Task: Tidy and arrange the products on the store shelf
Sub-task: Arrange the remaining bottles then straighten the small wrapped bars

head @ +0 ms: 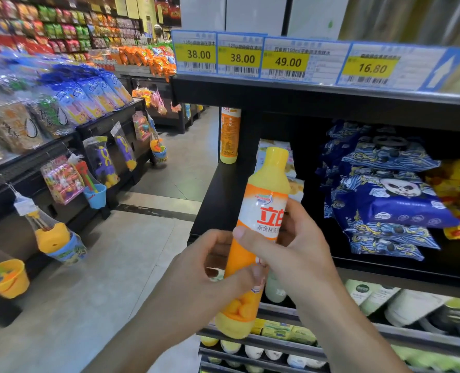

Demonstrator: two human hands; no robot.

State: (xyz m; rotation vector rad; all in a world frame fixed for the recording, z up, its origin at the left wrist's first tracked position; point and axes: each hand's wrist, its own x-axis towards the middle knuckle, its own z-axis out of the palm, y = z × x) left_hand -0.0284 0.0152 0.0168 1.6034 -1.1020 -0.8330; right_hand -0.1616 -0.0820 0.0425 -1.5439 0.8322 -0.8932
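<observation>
Both hands, left hand (210, 267) and right hand (290, 243), grip clamped round the orange bottle (261, 211); stand it upright beside its twin bottle (230, 135) on the shelf (223, 200), label outward.

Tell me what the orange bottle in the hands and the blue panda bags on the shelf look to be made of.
Orange bottle: likely plastic, smooth and slightly glossy, with a matching molded cap and a printed wrap label. Blue panda bags: thin plastic film, probably; they crinkle, puff and catch soft highlights.
</observation>
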